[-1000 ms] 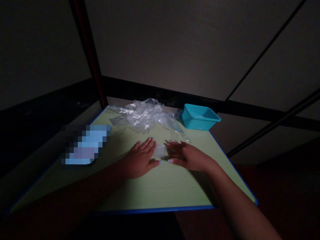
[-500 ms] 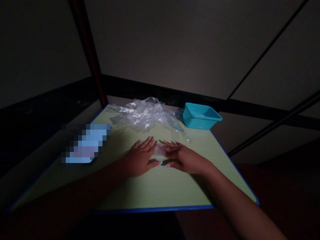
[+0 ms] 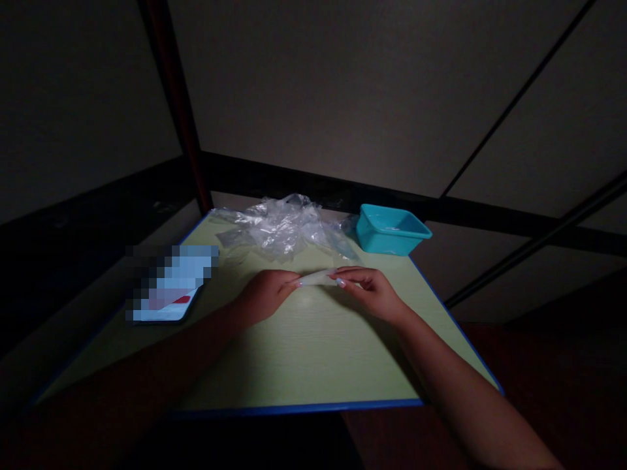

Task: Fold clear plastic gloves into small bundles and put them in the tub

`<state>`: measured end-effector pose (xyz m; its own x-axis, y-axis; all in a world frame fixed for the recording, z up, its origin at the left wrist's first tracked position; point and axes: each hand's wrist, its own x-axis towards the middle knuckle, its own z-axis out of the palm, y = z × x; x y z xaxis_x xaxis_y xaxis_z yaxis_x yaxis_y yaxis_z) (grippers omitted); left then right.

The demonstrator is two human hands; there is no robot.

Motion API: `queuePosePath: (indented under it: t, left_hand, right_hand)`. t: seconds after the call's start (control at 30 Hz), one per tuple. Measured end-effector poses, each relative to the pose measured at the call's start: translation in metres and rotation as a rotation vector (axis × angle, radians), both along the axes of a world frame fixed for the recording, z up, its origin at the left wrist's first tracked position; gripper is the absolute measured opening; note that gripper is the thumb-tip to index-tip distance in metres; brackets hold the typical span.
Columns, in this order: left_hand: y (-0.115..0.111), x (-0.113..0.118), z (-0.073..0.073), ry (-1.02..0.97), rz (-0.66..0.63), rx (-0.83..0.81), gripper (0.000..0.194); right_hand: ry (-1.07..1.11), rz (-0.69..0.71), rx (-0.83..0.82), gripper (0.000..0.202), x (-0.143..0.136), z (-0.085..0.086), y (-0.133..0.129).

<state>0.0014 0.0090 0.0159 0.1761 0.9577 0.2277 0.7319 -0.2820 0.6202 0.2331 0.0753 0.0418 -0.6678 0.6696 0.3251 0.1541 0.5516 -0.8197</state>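
Observation:
A narrow, whitish, see-through folded plastic bag is stretched between my two hands, just over the table. My left hand pinches its left end, thumb on the near side. At the other end, the thumb and fingers of my right hand are closed on it. Part of each end is hidden by the fingers. Behind the hands lies a loose heap of crumpled clear plastic bags.
A turquoise plastic basket stands at the table's back right corner. On the left lies a phone with a lit, partly pixelated screen. The pale green table has a blue edge. Dark cabinet panels rise behind it.
Both hands were lying flat, fingers spread, on the whitish plastic. Now they pinch its two ends and have raised it off the table.

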Motion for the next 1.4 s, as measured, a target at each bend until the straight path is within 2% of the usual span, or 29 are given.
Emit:
queuePosePath:
  t: [0.1,0.27,0.37,0.43,0.5,0.6,0.67,0.73,0.83,0.93,1.03,1.17,1.4]
  left_hand:
    - [0.0,0.0,0.001,-0.244,0.031,-0.087,0.036]
    - [0.001,0.004,0.0,-0.818,-0.004,-0.317,0.035]
    - [-0.001,0.007,0.006,-0.935,0.008,-0.387,0.039]
    - [-0.001,0.006,0.01,-0.893,0.035,-0.398,0.039]
    - [-0.001,0.004,0.011,-0.74,0.086,-0.373,0.035]
    - [-0.001,0.0,0.009,-0.385,0.17,-0.153,0.032]
    - [-0.001,-0.002,0.008,-0.215,0.181,0.03,0.028]
    - [-0.002,-0.003,0.007,-0.115,0.125,0.173,0.022]
    - [-0.006,-0.001,0.008,0.01,-0.072,0.297,0.02]
    - [-0.009,0.001,0.007,0.082,-0.263,0.285,0.023]
    - [-0.01,0.003,0.003,0.142,-0.359,0.249,0.026]
    - [-0.009,0.003,-0.003,0.218,-0.357,0.22,0.031]
    - [-0.007,0.003,-0.003,0.305,-0.346,0.223,0.029]
  right_hand:
    - [0.13,-0.079,-0.086,0.023,0.0,0.0,0.004]
    - [0.264,-0.193,-0.233,0.023,0.0,-0.002,0.012]
    - [0.245,-0.259,-0.308,0.025,0.0,-0.007,0.016]
    - [0.218,-0.282,-0.325,0.026,0.0,-0.011,0.018]
    - [0.194,-0.292,-0.331,0.026,0.0,-0.014,0.02]
    - [0.147,-0.289,-0.341,0.027,-0.001,-0.018,0.021]
    - [0.129,-0.266,-0.358,0.028,-0.002,-0.021,0.021]
    - [0.123,-0.224,-0.39,0.03,-0.004,-0.022,0.021]
    - [0.081,-0.168,-0.422,0.032,-0.005,-0.026,0.02]
    - [-0.018,-0.153,-0.368,0.031,-0.004,-0.031,0.02]
    - [-0.123,-0.159,-0.227,0.028,-0.003,-0.035,0.022]
    - [-0.223,-0.184,-0.05,0.025,-0.002,-0.036,0.024]
    - [-0.389,-0.222,0.063,0.018,-0.005,-0.035,0.02]
